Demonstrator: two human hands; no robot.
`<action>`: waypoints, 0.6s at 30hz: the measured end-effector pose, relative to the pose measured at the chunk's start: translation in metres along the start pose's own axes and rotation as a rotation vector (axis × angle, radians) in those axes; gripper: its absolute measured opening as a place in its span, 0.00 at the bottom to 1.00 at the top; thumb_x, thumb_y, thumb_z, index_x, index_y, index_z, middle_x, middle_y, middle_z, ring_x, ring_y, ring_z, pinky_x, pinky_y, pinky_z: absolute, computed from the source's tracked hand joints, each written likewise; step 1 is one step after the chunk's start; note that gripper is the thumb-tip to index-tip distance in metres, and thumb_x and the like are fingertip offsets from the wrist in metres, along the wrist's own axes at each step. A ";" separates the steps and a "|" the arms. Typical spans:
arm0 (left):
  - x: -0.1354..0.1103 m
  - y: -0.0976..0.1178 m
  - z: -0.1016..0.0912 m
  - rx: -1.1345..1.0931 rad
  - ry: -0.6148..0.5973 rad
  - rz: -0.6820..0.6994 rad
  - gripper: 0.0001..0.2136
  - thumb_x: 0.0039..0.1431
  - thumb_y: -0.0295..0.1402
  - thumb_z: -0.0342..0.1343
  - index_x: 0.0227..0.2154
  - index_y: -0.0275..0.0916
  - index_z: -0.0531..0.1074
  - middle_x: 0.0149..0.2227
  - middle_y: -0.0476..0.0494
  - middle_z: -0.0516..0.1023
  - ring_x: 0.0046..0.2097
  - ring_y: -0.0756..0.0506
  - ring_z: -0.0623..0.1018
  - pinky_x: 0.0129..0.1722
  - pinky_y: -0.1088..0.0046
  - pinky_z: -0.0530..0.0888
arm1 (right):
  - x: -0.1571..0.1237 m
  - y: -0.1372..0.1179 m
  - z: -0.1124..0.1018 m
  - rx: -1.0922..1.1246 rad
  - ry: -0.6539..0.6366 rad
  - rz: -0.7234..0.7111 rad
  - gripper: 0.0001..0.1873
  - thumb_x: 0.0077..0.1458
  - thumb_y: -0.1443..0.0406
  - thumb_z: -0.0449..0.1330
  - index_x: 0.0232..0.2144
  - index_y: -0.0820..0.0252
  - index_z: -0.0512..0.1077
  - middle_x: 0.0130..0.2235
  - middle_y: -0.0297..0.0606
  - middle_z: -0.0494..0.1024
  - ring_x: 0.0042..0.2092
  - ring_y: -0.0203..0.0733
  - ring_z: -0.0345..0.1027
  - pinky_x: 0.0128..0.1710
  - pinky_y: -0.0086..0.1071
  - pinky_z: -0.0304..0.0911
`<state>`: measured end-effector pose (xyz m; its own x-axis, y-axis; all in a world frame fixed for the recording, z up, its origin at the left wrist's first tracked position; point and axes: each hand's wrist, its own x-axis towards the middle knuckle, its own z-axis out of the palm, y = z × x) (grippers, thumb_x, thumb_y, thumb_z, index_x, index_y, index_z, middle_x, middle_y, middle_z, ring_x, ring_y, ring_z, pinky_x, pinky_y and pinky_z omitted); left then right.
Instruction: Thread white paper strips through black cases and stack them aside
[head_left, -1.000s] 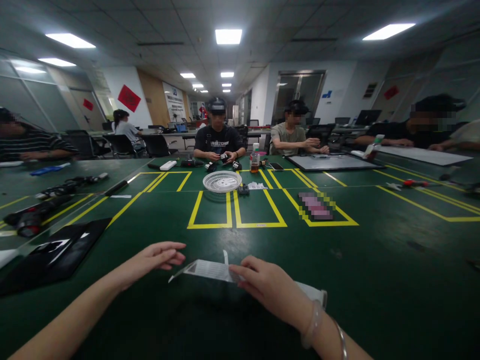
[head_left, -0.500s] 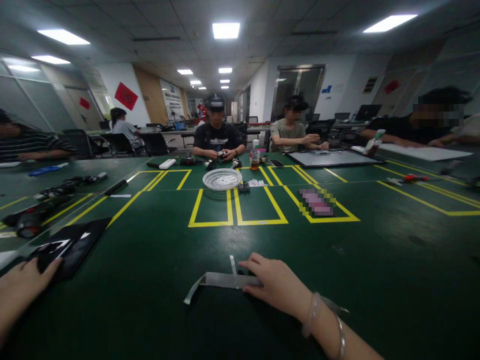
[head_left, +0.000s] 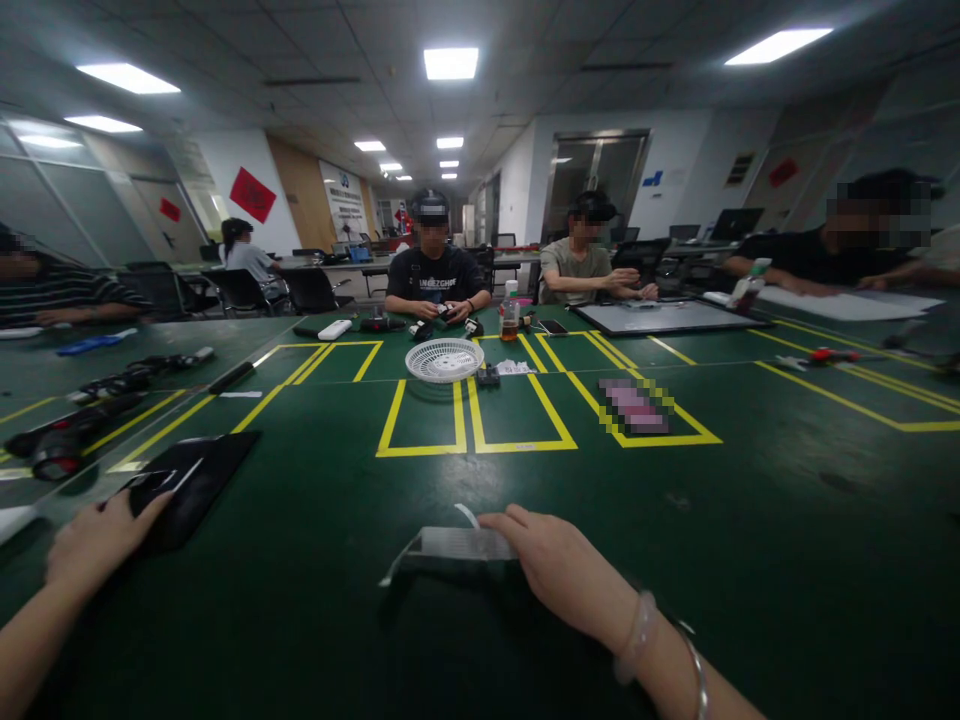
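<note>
Pale strip (head_left: 459, 543) sits pinched in the right hand (head_left: 551, 553), left hand (head_left: 96, 543) clasping black sheet (head_left: 204, 488), shirt lettering (head_left: 448, 282) blurred.

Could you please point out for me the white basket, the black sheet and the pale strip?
White basket (head_left: 424, 362), head view: on its slotted inner side.
Black sheet (head_left: 204, 488), head view: near the middle of its surface.
Pale strip (head_left: 459, 543), head view: mid-length on its visible part.

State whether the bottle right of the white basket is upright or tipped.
Upright: the bottle shows its cap on top and amber liquid below.
</note>
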<state>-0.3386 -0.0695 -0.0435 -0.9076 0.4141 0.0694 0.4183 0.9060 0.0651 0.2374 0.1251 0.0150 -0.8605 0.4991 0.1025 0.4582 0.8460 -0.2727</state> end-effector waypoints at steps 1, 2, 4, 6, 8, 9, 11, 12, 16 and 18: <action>-0.005 0.014 0.000 -0.003 -0.007 0.050 0.39 0.59 0.57 0.26 0.58 0.32 0.63 0.51 0.26 0.73 0.50 0.27 0.73 0.42 0.54 0.71 | 0.000 -0.001 -0.001 0.019 0.031 0.001 0.29 0.56 0.78 0.50 0.58 0.52 0.64 0.46 0.38 0.75 0.42 0.43 0.72 0.42 0.37 0.67; -0.011 0.029 0.001 -0.010 -0.016 0.110 0.37 0.61 0.54 0.29 0.59 0.29 0.61 0.55 0.25 0.70 0.51 0.28 0.72 0.45 0.55 0.71 | -0.001 -0.002 -0.002 0.044 0.063 -0.007 0.26 0.59 0.75 0.51 0.58 0.53 0.63 0.46 0.39 0.74 0.42 0.44 0.71 0.42 0.38 0.66; -0.023 0.062 0.004 -0.050 -0.033 0.265 0.36 0.61 0.52 0.35 0.60 0.25 0.60 0.59 0.24 0.65 0.55 0.30 0.70 0.51 0.55 0.69 | -0.003 -0.003 -0.003 0.094 0.125 -0.042 0.22 0.63 0.69 0.53 0.58 0.54 0.62 0.48 0.40 0.73 0.45 0.45 0.70 0.45 0.39 0.66; -0.038 0.097 0.009 -0.101 -0.048 0.461 0.36 0.61 0.51 0.38 0.61 0.25 0.59 0.61 0.27 0.63 0.59 0.33 0.68 0.58 0.58 0.65 | -0.004 -0.002 -0.004 0.122 0.155 -0.077 0.21 0.63 0.66 0.55 0.58 0.55 0.61 0.49 0.41 0.73 0.47 0.45 0.69 0.47 0.40 0.65; -0.057 0.134 0.012 -0.150 -0.068 0.653 0.35 0.61 0.52 0.42 0.62 0.28 0.60 0.63 0.31 0.62 0.61 0.35 0.65 0.62 0.60 0.61 | -0.005 0.000 -0.004 0.121 0.154 -0.086 0.22 0.62 0.66 0.57 0.58 0.55 0.62 0.49 0.40 0.73 0.47 0.45 0.69 0.46 0.39 0.65; -0.068 0.152 0.013 -0.170 -0.080 0.736 0.34 0.61 0.52 0.44 0.62 0.31 0.60 0.64 0.34 0.61 0.62 0.36 0.64 0.63 0.61 0.61 | -0.004 0.001 -0.003 0.113 0.147 -0.083 0.22 0.61 0.67 0.58 0.57 0.55 0.63 0.48 0.40 0.73 0.47 0.45 0.69 0.45 0.39 0.66; -0.092 0.185 0.010 -0.202 -0.110 0.876 0.34 0.61 0.53 0.47 0.63 0.36 0.61 0.65 0.37 0.60 0.63 0.37 0.63 0.64 0.62 0.60 | -0.004 0.003 -0.003 0.094 0.130 -0.075 0.22 0.59 0.68 0.59 0.56 0.54 0.64 0.47 0.39 0.73 0.46 0.45 0.69 0.44 0.39 0.66; -0.105 0.200 0.007 -0.218 -0.128 0.944 0.33 0.61 0.53 0.49 0.63 0.38 0.61 0.65 0.39 0.60 0.64 0.38 0.62 0.64 0.63 0.60 | -0.004 0.004 -0.003 0.092 0.125 -0.075 0.22 0.59 0.69 0.59 0.55 0.54 0.65 0.47 0.39 0.73 0.46 0.45 0.69 0.44 0.39 0.66; -0.153 0.245 -0.009 -0.295 -0.232 1.208 0.30 0.62 0.50 0.53 0.63 0.42 0.61 0.65 0.38 0.59 0.64 0.37 0.61 0.64 0.58 0.60 | -0.005 0.008 -0.005 0.150 0.121 -0.123 0.21 0.60 0.69 0.59 0.55 0.53 0.66 0.48 0.38 0.73 0.48 0.44 0.67 0.47 0.38 0.64; -0.171 0.258 -0.014 -0.317 -0.280 1.276 0.30 0.62 0.48 0.55 0.64 0.44 0.61 0.66 0.39 0.58 0.64 0.36 0.61 0.63 0.56 0.60 | -0.005 0.008 -0.006 0.175 0.109 -0.150 0.19 0.60 0.69 0.60 0.54 0.51 0.68 0.48 0.37 0.73 0.49 0.43 0.66 0.48 0.36 0.63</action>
<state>-0.0750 0.0927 -0.0243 0.1590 0.9859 0.0520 0.9267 -0.1672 0.3367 0.2466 0.1307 0.0175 -0.8826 0.3958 0.2537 0.2737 0.8713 -0.4073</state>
